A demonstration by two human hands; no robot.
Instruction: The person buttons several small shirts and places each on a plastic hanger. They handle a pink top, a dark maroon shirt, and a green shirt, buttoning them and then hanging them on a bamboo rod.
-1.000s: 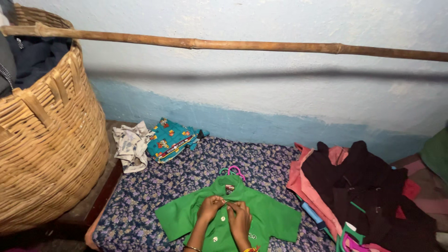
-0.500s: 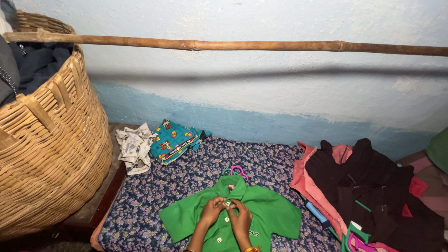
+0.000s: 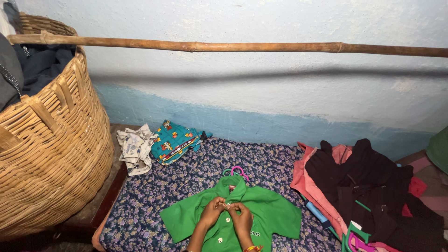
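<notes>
A small green shirt (image 3: pixel 270 214) lies flat on a flowered mattress (image 3: pixel 154 200), threaded on a hanger whose pink and green hook (image 3: pixel 235 171) sticks out above the collar. My left hand (image 3: pixel 212 211) and my right hand (image 3: pixel 242 218) meet at the shirt's front, just below the collar. Both pinch the placket around a white button. More white buttons run down the front between my wrists.
A large wicker basket (image 3: pixel 51 140) holding dark clothes stands at the left. A bamboo pole (image 3: pixel 233 46) runs across the blue and white wall. Two small printed garments (image 3: pixel 154 144) lie at the mattress's far corner. A pile of black and pink clothes (image 3: pixel 368 186) with hangers sits at the right.
My hands stay on the shirt's top button, fingers shifting slightly. The view has drifted a little to the left and down.
</notes>
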